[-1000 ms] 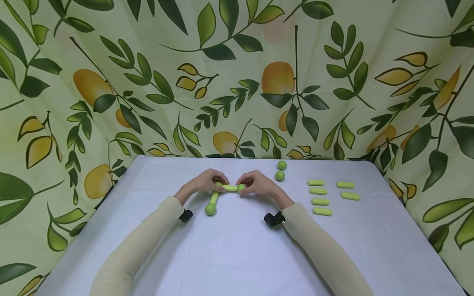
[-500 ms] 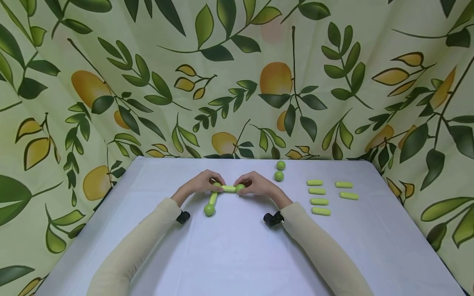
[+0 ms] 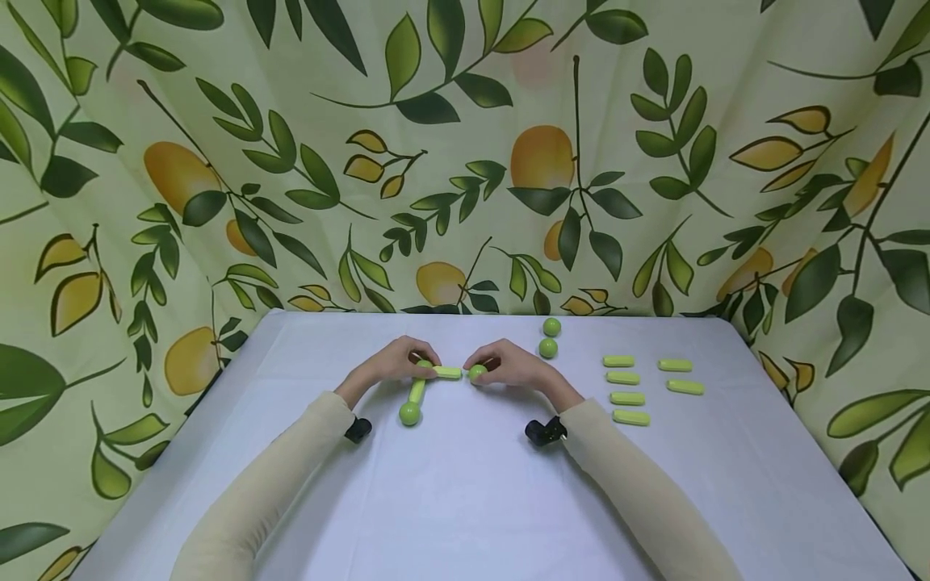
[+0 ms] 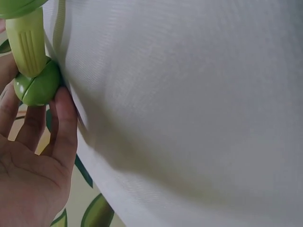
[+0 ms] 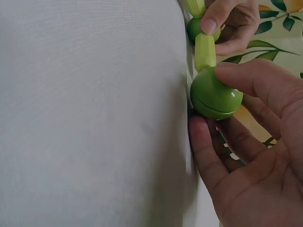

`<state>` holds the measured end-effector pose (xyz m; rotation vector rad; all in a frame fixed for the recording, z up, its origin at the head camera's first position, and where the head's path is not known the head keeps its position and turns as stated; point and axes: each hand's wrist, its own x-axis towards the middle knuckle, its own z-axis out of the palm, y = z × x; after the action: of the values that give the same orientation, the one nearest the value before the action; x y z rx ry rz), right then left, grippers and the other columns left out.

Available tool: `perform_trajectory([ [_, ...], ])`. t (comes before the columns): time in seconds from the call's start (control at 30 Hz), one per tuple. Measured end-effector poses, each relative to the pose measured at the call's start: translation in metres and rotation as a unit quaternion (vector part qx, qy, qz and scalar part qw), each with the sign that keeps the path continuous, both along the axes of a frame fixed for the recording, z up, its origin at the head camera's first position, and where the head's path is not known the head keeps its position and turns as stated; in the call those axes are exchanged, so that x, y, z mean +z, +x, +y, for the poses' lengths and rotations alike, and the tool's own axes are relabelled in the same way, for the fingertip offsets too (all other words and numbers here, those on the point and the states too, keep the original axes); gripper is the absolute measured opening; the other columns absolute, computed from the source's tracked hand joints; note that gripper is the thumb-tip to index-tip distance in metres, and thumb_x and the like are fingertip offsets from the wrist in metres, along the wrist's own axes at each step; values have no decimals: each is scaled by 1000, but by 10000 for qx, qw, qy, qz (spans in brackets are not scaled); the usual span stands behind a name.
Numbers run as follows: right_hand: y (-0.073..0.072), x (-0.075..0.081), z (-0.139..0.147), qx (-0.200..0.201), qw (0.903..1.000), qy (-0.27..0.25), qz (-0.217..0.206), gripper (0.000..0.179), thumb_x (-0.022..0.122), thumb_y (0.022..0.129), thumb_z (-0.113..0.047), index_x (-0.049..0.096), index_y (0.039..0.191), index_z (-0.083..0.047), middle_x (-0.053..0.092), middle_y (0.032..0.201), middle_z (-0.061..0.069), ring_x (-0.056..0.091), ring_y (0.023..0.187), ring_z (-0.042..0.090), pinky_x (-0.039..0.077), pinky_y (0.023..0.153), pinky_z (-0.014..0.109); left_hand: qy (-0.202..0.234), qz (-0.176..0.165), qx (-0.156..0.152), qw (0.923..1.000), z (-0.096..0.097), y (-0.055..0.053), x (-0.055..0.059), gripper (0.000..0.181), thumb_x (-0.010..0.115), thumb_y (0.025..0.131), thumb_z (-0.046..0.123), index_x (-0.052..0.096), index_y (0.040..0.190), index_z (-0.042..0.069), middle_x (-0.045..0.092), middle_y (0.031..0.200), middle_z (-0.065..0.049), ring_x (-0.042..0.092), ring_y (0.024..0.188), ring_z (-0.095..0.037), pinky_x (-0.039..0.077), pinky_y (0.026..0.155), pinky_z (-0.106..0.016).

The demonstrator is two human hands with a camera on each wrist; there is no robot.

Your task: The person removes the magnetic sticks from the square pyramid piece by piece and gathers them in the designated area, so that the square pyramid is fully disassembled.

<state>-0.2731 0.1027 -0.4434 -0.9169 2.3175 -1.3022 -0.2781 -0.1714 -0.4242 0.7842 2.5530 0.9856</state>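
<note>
Corner ball [image 4: 39, 88]: green, on the far half of the desk, a little left of the middle; two light-green rods meet it.
Near rod [image 3: 416, 391]: runs from the corner ball toward the near side, ending at the near ball [image 3: 410, 414].
Side rod [image 3: 448, 373]: points right from the corner ball, grooved and paler than the balls.
Right ball [image 5: 215, 93]: green, just beside the right end of the side rod; whether the two touch cannot be told.
Left hand [image 3: 395, 360]: pinching the corner ball between thumb and fingers.
Right hand [image 3: 514, 365]: pinching the right ball, thumb on one side, fingers on the other.
Loose balls [image 3: 548, 348]: two, green, near the far edge, right of the right hand.
Loose rods [image 3: 627, 399]: six farther right, four in a column and two beside them.
Sleeves [image 3: 630, 484]: beige, a black camera [image 3: 545, 432] at each wrist.
Desk [image 3: 465, 500]: covered in white cloth.
Backdrop [image 3: 465, 137]: fabric printed with leaves and orange fruit.
</note>
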Motion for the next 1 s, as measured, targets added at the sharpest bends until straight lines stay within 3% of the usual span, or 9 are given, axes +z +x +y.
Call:
perform_trajectory([
  [0.27,4,3,18,-144,9999,57,25,25,75,91,-5,74,115,-1,69,117,6,64,103,20,53,91,34,7,-87,257,9996,-1,0,-5,11,76,93,9,76,104,7,69,102,1,57,92,-17,49,84,-33],
  [0.57,5,11,53,-259,9992,-250,148,32,81,89,-11,72,117,2,70,115,8,62,104,24,51,95,43,33,-80,335,9994,-3,2,-2,14,79,91,11,76,104,7,69,103,0,58,94,-18,50,86,-34],
  [0.83,7,15,85,-488,9983,-314,91,35,83,87,-11,72,117,3,71,114,8,65,106,25,51,95,40,83,-38,286,9995,-6,1,-5,17,78,92,14,75,108,6,69,107,-2,59,96,-19,50,88,-36],
  [1.0,9,15,103,-712,9969,-323,69,37,83,86,-10,71,118,5,71,113,10,66,106,27,51,93,32,233,-151,167,9995,-12,1,-6,24,73,95,15,71,116,4,68,114,-5,60,106,-23,49,96,-40],
])
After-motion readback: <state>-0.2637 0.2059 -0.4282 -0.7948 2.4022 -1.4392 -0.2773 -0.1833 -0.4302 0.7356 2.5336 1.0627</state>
